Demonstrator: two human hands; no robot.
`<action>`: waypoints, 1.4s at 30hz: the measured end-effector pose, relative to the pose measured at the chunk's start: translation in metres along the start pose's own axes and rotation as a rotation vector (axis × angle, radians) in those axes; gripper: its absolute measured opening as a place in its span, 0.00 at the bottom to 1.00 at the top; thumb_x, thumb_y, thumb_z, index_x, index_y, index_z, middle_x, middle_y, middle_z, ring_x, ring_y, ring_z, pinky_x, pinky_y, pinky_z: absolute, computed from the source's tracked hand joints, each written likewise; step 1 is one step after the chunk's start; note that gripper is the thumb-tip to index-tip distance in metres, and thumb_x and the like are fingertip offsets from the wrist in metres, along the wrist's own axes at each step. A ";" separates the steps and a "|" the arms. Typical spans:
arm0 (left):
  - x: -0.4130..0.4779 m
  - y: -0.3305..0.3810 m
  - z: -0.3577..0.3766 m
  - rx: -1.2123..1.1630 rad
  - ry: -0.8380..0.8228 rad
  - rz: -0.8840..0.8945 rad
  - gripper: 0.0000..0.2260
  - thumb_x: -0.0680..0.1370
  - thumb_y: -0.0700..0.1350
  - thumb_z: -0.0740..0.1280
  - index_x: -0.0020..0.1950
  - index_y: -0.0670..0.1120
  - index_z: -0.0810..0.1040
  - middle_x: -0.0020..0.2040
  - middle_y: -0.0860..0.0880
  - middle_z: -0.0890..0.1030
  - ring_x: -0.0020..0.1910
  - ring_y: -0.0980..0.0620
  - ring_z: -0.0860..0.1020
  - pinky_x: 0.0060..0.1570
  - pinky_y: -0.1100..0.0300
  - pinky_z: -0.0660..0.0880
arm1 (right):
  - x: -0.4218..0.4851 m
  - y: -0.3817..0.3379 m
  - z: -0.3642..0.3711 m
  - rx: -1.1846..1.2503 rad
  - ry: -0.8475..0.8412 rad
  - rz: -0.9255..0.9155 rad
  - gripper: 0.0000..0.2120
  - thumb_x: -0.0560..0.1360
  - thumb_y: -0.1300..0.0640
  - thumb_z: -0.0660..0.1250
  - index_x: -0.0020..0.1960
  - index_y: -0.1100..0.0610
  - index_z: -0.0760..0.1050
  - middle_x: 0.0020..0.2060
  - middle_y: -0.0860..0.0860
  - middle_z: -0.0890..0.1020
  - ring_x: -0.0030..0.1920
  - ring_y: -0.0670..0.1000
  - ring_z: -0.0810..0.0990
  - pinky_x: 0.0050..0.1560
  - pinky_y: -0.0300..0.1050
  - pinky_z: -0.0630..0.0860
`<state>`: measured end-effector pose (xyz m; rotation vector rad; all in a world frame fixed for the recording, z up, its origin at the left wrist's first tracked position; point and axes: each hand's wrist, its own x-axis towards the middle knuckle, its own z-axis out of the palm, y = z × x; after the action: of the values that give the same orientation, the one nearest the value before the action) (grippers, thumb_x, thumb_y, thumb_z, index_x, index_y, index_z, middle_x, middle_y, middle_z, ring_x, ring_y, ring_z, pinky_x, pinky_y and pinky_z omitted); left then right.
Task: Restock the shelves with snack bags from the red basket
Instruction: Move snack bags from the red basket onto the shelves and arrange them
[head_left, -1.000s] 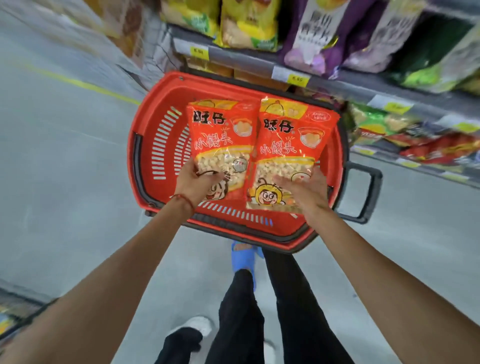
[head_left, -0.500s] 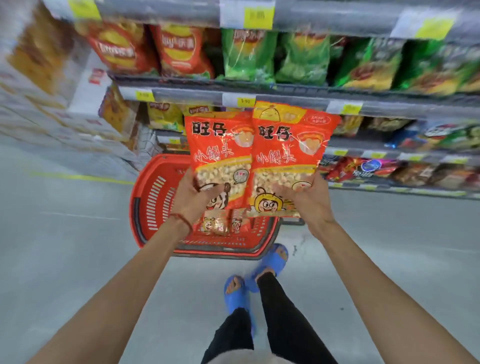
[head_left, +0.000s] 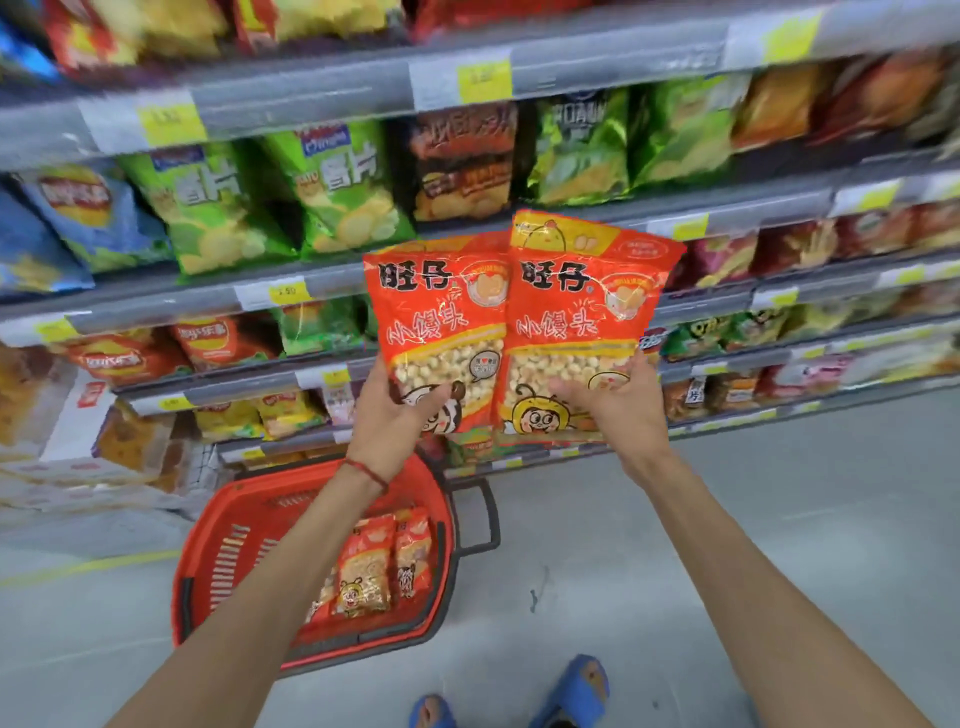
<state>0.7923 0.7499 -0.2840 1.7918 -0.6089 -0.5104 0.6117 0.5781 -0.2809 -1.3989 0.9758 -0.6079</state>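
Already well stocked, the shelves (head_left: 519, 223) fill the upper half of the frame in several tiers, their bags blurred, so I cannot tell which slot is free. The red basket (head_left: 208, 582) sits on the floor at lower centre, and at least two more orange bags lie inside it; others may be hidden by the forearm. Two snack bags are held upright at mid-frame, in front of the middle tiers: the left bag (head_left: 441, 332) and the right bag (head_left: 582, 322), the right one overlapping the left one's edge. Each is held at its lower end. The left hand (head_left: 395, 421) has thumb on the front and fingers closed behind its bag; the right hand (head_left: 613, 405) cups its bag from the front, fingers spread and pressing on it. To place them well, I judge it best to keep both bags upright, label outward, find a gap first, then slide them in bottom edge first, one after the other, without crushing neighbours.
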 end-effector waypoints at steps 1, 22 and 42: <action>0.003 0.013 0.017 -0.016 -0.014 0.022 0.28 0.73 0.46 0.76 0.71 0.51 0.70 0.60 0.58 0.79 0.60 0.60 0.77 0.63 0.52 0.73 | 0.005 -0.007 -0.019 0.010 0.011 -0.015 0.26 0.67 0.65 0.82 0.56 0.48 0.72 0.47 0.41 0.82 0.40 0.28 0.81 0.41 0.27 0.75; 0.085 0.223 0.378 -0.044 -0.196 0.396 0.27 0.75 0.45 0.74 0.71 0.53 0.68 0.61 0.58 0.78 0.60 0.59 0.76 0.62 0.57 0.72 | 0.121 -0.089 -0.367 0.076 0.433 -0.211 0.33 0.66 0.54 0.84 0.64 0.46 0.70 0.54 0.37 0.80 0.53 0.35 0.78 0.58 0.41 0.71; 0.149 0.391 0.702 -0.075 -0.118 0.683 0.21 0.78 0.50 0.71 0.67 0.58 0.66 0.57 0.65 0.76 0.55 0.72 0.74 0.52 0.78 0.67 | 0.276 -0.166 -0.676 0.031 0.562 -0.452 0.42 0.68 0.47 0.81 0.75 0.50 0.65 0.62 0.35 0.75 0.65 0.45 0.74 0.65 0.46 0.70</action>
<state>0.4162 0.0438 -0.1166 1.3724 -1.2034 -0.1619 0.2106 -0.0305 -0.1092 -1.4600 1.0766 -1.4020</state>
